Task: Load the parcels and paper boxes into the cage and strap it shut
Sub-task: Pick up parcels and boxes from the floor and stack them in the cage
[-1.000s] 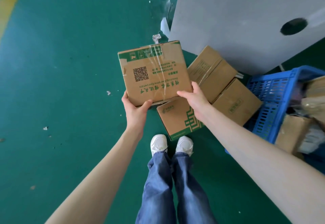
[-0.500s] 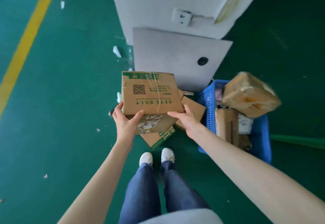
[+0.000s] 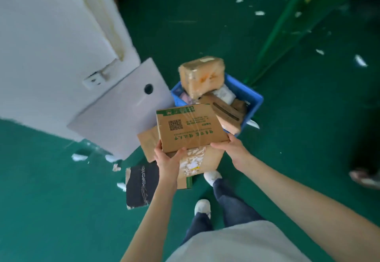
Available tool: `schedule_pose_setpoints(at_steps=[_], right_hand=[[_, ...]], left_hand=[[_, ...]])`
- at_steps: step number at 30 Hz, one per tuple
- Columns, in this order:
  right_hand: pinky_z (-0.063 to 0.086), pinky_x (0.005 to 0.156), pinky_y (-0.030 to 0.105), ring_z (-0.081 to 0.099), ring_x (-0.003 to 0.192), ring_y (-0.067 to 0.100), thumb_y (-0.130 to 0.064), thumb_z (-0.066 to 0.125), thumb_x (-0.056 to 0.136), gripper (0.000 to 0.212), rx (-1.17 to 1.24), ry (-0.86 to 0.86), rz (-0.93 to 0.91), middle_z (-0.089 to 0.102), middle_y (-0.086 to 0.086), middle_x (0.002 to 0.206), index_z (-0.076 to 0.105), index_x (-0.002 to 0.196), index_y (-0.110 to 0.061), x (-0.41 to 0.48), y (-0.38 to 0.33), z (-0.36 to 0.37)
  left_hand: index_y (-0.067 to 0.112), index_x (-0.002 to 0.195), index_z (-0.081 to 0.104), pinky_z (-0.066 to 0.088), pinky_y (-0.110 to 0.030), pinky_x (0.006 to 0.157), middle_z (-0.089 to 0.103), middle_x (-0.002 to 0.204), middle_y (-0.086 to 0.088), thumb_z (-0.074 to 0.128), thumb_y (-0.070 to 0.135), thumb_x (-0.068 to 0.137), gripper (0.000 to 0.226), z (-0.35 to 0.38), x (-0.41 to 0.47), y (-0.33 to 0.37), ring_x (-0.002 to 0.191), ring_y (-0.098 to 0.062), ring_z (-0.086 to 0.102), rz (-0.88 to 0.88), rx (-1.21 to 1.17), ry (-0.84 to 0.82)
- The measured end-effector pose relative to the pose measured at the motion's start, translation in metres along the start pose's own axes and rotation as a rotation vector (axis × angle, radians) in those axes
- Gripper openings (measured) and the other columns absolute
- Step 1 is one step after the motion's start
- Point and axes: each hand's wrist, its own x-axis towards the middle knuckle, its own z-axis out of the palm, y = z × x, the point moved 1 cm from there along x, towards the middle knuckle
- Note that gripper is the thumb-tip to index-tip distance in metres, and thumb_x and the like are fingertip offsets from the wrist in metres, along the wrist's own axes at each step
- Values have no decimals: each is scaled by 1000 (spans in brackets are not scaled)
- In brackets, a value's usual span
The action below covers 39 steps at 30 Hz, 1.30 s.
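Note:
I hold a brown cardboard box (image 3: 190, 127) with green print and a QR code, lifted above the floor. My left hand (image 3: 167, 160) grips its near left corner, thumb on top. My right hand (image 3: 230, 148) holds its near right edge, fingers curled under. More cardboard boxes (image 3: 148, 142) lie on the floor beneath it. A blue plastic crate (image 3: 249, 98) behind holds several parcels, with a taped brown parcel (image 3: 202, 76) on top. No cage is in view.
A white pillar (image 3: 53, 41) and a leaning grey board (image 3: 121, 113) stand at the left. A black flat parcel (image 3: 141, 185) lies on the green floor. A green frame (image 3: 287, 27) rises at the right; another person's foot (image 3: 364, 177) is at the right edge.
The box has stayed in both hands while I stood up and turned right; the pillar has swung to the left and the crate now lies straight ahead.

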Motion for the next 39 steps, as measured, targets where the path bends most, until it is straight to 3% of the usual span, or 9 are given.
schedule_pose_setpoints(at_steps=[5,13,17,21,25,27,32,35,39], right_hand=[[42,70,16,59,91,8,-2,77,79,47,192,193,-11,67,-5,103,60,121,-13,-47,28,-50],[37,65,16,55,96,11,-1,72,84,53,466,470,-51,63,0,117,54,133,-10,-119,89,-145],[39,68,21,56,94,10,-2,72,84,56,572,556,-71,63,1,118,53,136,-10,-146,120,-183],[35,85,30,53,105,17,-4,71,86,57,643,625,-74,61,1,121,51,139,-11,-185,158,-228],[38,65,23,57,94,14,-1,67,88,52,744,729,-71,62,2,119,52,137,-11,-252,224,-297],[40,63,21,57,88,8,2,64,88,49,786,769,-78,63,1,119,54,134,-14,-279,249,-323],[47,100,40,59,110,20,4,65,85,50,880,929,-118,67,-2,118,60,128,-21,-341,306,-394],[48,102,44,61,109,21,2,65,85,41,913,1003,-150,68,-3,112,63,114,-26,-364,323,-430],[49,94,35,60,98,18,1,64,85,34,965,1049,-210,68,-3,105,63,104,-28,-374,329,-480]], left_hand=[[41,130,42,44,-50,106,52,134,-2,83,48,49,91,32,-8,-1,122,-23,53,12,120,-232],[34,143,41,44,-49,106,49,133,1,83,56,54,101,128,-65,-11,123,-22,53,100,343,-524],[44,138,41,45,-53,104,48,135,3,82,74,42,109,168,-94,-30,123,-24,52,96,436,-562],[54,135,36,43,-56,105,47,137,5,77,86,34,114,212,-137,-60,126,-26,51,115,551,-649],[37,149,29,37,-59,109,37,140,0,66,81,44,119,266,-239,-104,133,-32,40,195,678,-739],[35,149,30,35,-60,110,36,140,-1,67,78,52,112,288,-276,-126,135,-33,36,195,697,-764],[37,147,33,34,-60,109,35,141,0,66,69,75,85,351,-363,-180,135,-33,35,190,744,-860],[38,149,30,32,-61,109,32,147,-3,60,67,82,79,388,-403,-195,136,-34,33,260,806,-905],[36,151,28,29,-61,110,30,151,-3,56,63,89,73,444,-430,-203,138,-35,29,330,842,-964]])
